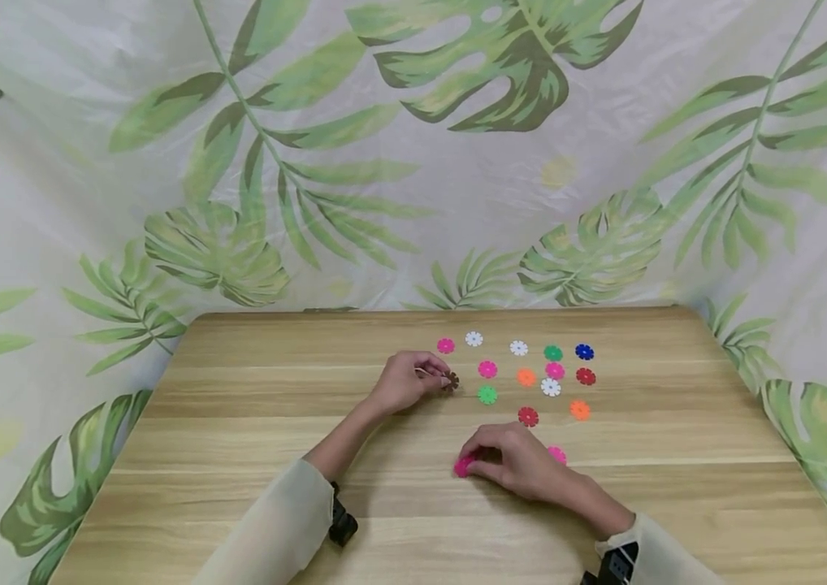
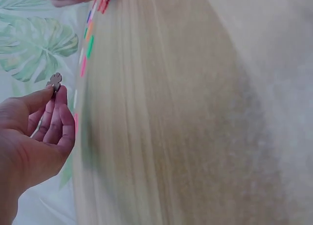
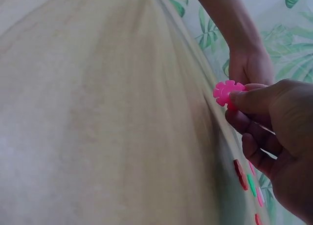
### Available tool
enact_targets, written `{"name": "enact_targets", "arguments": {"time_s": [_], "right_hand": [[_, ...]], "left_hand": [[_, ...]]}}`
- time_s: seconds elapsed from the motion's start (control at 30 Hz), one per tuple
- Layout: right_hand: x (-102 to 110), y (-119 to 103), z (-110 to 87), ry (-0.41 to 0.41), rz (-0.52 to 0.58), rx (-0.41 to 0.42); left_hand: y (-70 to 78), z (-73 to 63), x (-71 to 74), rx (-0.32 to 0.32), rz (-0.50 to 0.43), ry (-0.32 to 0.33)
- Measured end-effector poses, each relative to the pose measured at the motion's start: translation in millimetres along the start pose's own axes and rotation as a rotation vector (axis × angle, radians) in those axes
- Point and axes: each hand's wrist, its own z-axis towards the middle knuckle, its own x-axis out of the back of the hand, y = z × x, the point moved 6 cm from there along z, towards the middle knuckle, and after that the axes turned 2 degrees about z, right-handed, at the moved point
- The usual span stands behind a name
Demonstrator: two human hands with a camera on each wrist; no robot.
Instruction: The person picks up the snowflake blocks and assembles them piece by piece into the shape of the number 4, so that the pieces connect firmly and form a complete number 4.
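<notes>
We see the right hand point(image 1: 512, 461) pinching a pink disc point(image 1: 463, 465) between thumb and forefinger, the notched edge jutting out to the left past the thumb tip while the inner part sits under the thumb. Farther off and to the left, we find the left hand point(image 1: 404, 382) pinching a brown disc point(image 1: 452, 382) at the tips of thumb and forefinger, so that most of it sticks out on the right side of the grip. The two held discs are apart, the pink one nearer to us and slightly right of the brown one. Just beyond the right hand's knuckles lies a second pink disc point(image 1: 557, 455), partly hidden by that hand. Just right of the brown disc we see a light green disc point(image 1: 487, 395), and a red disc point(image 1: 528, 417) lies on the far side of the right hand, with an orange disc point(image 1: 580, 410) to its right. Farther back, more discs lie loosely scattered, with a blue disc point(image 1: 585, 352) at the far right. All of this is on or above a wooden table point(image 1: 253, 471), and behind its far edge we see a leaf-patterned cloth point(image 1: 472, 179).
</notes>
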Motion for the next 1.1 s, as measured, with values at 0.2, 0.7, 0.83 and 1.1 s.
{"name": "enact_targets", "arguments": {"time_s": [0.2,0.7,0.83,1.1], "right_hand": [[12,4,0.8,0.081,0.047,-0.04],[45,7,9.0,0.29,0.181,-0.11],[51,8,8.9,0.341,0.205,-0.154],[54,9,10.4,0.402,0.251,-0.201]], "left_hand": [[2.8,-11.2,4.8,0.125,-0.209,0.001],[15.9,-44.4,7.0,0.221,-0.465,-0.069],[19.0,-51.5,6.6,0.219,-0.475,-0.104],[25.4,-61.0,6.6,0.227,-0.5,-0.138]]}}
